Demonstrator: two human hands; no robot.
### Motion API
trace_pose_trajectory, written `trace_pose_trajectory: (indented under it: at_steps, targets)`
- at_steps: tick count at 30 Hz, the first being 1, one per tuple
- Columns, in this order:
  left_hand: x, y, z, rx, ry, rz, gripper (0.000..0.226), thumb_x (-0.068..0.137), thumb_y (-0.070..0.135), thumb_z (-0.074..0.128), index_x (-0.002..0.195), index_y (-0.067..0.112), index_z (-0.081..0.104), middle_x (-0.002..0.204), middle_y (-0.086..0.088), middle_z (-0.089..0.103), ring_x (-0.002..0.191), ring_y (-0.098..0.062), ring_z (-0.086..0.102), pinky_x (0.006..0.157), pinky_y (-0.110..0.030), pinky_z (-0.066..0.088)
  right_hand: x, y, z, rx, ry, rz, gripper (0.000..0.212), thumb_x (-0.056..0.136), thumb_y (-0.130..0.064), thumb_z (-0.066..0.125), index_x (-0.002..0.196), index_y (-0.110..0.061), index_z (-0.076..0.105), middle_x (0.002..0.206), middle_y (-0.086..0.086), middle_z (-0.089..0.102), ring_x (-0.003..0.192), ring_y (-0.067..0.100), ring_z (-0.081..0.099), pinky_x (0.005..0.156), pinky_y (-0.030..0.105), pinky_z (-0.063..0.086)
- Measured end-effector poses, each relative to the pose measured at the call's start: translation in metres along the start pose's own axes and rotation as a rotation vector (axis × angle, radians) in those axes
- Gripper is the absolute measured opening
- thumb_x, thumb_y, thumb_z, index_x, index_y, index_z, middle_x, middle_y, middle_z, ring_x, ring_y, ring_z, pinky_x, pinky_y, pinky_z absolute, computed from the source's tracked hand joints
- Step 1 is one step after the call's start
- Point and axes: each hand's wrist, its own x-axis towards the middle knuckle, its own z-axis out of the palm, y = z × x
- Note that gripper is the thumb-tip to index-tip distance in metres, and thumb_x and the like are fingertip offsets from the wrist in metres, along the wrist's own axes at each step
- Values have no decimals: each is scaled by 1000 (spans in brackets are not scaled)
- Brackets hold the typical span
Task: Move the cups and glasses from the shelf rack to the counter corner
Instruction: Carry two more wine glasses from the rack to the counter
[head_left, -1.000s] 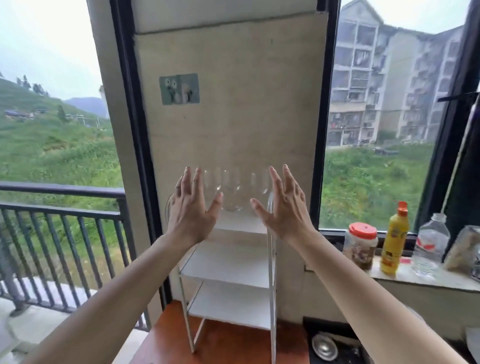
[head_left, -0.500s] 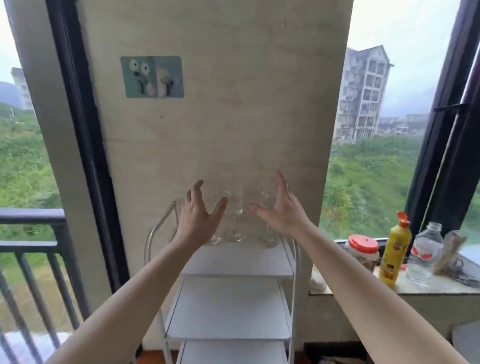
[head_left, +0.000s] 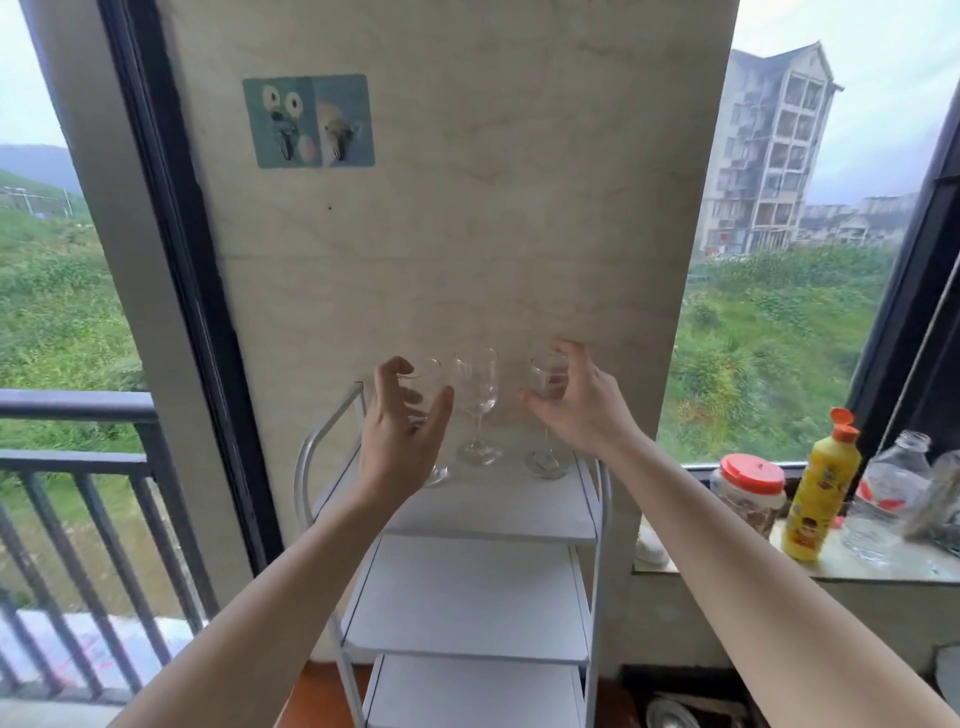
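Observation:
Three clear stemmed glasses stand in a row on the top shelf of a white shelf rack (head_left: 519, 512). My left hand (head_left: 400, 431) curls around the bowl of the left glass (head_left: 423, 387), fingers apart and not quite closed on it. The middle glass (head_left: 478, 400) stands free between my hands. My right hand (head_left: 576, 405) cups the bowl of the right glass (head_left: 545, 376) the same way, fingers spread. Both glass feet still rest on the shelf.
The rack stands against a beige wall panel (head_left: 467, 208) with two lower shelves. To the right a window sill (head_left: 883, 569) carries a red-lidded jar (head_left: 748, 493), a yellow bottle (head_left: 821, 493) and a clear bottle (head_left: 888, 493). A black balcony railing (head_left: 78, 457) is at the left.
Both hands went from flat and open in front of the glasses to curled around the left and right glass bowls. The view has come closer to the rack's top shelf.

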Motion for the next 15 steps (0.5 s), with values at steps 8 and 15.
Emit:
trace_pose_trajectory:
  at_steps: [8,15]
  targets:
    - [-38,23,-34,-82,82,87,48,90,43,66,128,29,39,96,-5,59,74,-26,66,69,-53,57,-34,-33,-3,113,20,-125,88,80,-50,79,152,-27,33,108,-8,65,102,11,65,91,24,49]
    - [-82,23,-64,-209,125,259,52,90,39,64,130,16,40,102,-11,59,77,-8,62,64,-19,52,-104,-53,9,250,253,-175,74,77,-37,78,142,-31,43,94,-16,67,84,-1,68,79,19,52]
